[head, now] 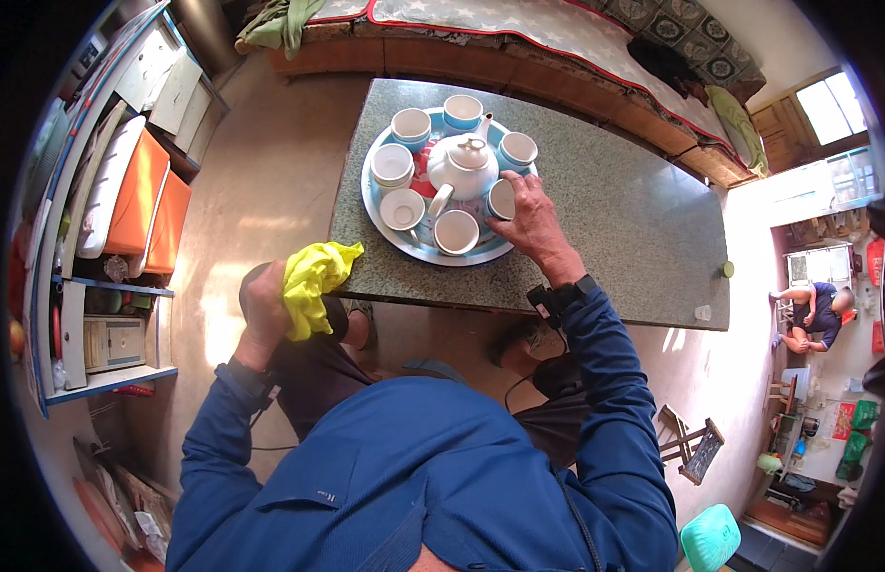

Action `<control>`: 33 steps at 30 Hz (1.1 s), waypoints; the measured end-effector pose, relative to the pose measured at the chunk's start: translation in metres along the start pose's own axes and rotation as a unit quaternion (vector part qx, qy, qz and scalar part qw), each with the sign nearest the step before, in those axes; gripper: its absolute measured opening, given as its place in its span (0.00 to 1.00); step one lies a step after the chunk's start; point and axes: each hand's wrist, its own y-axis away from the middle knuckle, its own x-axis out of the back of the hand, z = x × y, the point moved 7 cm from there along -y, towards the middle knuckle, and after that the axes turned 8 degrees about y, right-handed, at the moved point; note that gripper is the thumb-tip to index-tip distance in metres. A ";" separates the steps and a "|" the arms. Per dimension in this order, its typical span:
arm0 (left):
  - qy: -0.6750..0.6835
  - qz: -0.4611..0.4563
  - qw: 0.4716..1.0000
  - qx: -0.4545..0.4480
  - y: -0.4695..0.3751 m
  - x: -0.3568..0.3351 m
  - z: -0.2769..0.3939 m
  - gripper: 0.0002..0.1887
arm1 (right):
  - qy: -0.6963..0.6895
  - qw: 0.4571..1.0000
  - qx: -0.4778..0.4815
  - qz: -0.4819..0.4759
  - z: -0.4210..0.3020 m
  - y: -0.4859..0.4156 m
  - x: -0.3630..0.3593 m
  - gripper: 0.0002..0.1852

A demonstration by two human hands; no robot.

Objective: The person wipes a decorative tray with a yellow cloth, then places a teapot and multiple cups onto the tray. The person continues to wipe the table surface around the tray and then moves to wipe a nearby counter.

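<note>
My left hand grips a crumpled yellow cloth beside the table's near left corner. With thumb and fingers on either side, my right hand holds a white-lined cup at the right of a round tray. A white teapot with a lid stands in the tray's middle, its spout pointing to the far side. Several cups ring it, among them a near cup, a handled cup and a stacked pair. The tray has a pale blue rim and red printing.
The tray rests on a speckled stone-topped table, with a small clear cup and a green cap at its right edge. Shelves stand left. A wooden stool is at right. Farther off, a person sits by the doorway.
</note>
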 end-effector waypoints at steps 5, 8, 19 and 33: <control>-0.012 -0.004 1.000 0.002 0.002 -0.001 -0.004 0.09 | -0.005 1.000 -0.006 0.028 -0.001 0.006 0.001 0.54; -0.040 -0.004 0.999 0.003 0.001 -0.001 -0.001 0.09 | 0.011 0.999 -0.022 0.037 -0.005 0.010 0.015 0.55; 0.367 -0.175 0.904 0.134 0.005 -0.081 0.094 0.17 | -0.233 0.962 0.142 0.008 -0.159 0.158 0.069 0.53; 0.493 -0.368 0.731 0.293 0.020 -0.177 0.105 0.31 | 0.062 0.996 -0.018 0.059 0.022 0.197 0.020 0.29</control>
